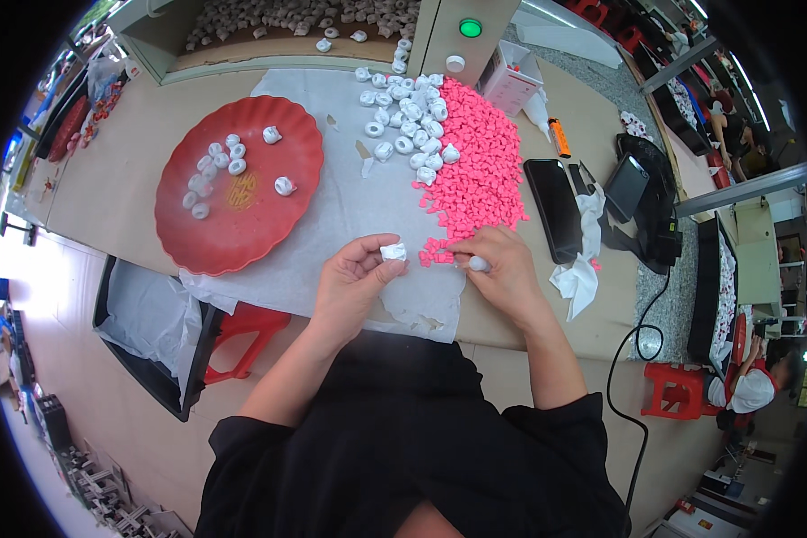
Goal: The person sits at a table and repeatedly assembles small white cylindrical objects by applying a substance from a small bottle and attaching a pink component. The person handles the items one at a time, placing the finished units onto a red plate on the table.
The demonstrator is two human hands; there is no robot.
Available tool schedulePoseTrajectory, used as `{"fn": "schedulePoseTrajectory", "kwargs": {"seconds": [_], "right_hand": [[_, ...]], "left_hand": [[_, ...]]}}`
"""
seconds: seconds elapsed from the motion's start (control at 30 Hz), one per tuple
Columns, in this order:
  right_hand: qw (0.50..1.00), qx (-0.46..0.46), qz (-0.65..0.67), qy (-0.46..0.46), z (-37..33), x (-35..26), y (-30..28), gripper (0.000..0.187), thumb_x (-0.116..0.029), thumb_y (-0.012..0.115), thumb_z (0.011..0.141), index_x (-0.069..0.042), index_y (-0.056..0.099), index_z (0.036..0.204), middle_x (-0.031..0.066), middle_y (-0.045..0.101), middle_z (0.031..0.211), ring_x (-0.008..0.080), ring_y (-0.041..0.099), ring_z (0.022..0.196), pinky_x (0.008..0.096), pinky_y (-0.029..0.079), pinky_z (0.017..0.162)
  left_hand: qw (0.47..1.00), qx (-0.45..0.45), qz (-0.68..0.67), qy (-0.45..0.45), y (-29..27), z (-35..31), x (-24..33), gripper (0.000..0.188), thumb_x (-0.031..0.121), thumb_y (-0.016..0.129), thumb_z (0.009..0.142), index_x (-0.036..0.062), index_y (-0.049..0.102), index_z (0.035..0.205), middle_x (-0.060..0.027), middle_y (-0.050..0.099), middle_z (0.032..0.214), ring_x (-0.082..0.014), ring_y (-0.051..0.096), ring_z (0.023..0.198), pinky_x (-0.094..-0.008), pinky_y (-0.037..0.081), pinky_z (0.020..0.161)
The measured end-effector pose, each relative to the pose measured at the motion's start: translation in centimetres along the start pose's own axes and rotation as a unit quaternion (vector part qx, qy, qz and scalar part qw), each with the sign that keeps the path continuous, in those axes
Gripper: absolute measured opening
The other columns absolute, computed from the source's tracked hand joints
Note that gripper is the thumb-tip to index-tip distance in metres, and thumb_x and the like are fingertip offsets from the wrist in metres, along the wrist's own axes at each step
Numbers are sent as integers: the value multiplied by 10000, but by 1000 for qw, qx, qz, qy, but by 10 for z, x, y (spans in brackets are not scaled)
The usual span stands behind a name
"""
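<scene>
My left hand (pixel 354 278) pinches a small white molded piece (pixel 394 254) between thumb and fingertips, above the white paper sheet. My right hand (pixel 507 273) is closed round a slim whitish tube-like thing (pixel 479 264), whose rounded end shows below the fingers; its kind I cannot make out. The right fingertips reach the small pink pieces (pixel 435 252) at the near end of a large pink pile (pixel 480 152); whether they grip one is hidden. Several white ring-like pieces (pixel 406 112) lie along the pile's left side.
A red scalloped plate (pixel 287 224) with several white pieces stands at the left. Right of the pile lie a black phone (pixel 552 211), crumpled tissue (pixel 578 285) and an orange tube (pixel 559 138). A box of white pieces (pixel 242 65) is at the back. A cable (pixel 641 386) hangs at the right.
</scene>
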State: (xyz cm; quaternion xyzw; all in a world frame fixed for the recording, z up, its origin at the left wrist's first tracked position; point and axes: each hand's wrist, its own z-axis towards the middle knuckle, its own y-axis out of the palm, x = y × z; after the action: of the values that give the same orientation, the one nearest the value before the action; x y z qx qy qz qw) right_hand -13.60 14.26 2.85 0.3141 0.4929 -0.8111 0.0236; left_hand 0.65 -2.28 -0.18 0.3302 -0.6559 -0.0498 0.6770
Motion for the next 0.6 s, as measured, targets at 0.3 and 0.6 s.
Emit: {"fn": "schedulePoseTrajectory", "kwargs": {"seconds": [0.3,0.6], "right_hand": [[999,-15,-37,25,-3,-2,2,140,-67,666,660,-40,647,796,85,592,733,256,568,737,358,429,669],[1000,-16,7,24,-3,0,-10,128,-69,647,684,-32,646,806,91,610,756,254,580,745,355,440,698]], "left_hand": [[1000,-13,13,-11,1,0,4,308,-16,593,813,-39,514,1110,-72,607,936,-109,578,859,-226,467,775],[1000,-14,10,-11,0,-1,4,316,-10,598,812,-34,514,1116,-68,610,925,-107,578,850,-226,462,775]]}}
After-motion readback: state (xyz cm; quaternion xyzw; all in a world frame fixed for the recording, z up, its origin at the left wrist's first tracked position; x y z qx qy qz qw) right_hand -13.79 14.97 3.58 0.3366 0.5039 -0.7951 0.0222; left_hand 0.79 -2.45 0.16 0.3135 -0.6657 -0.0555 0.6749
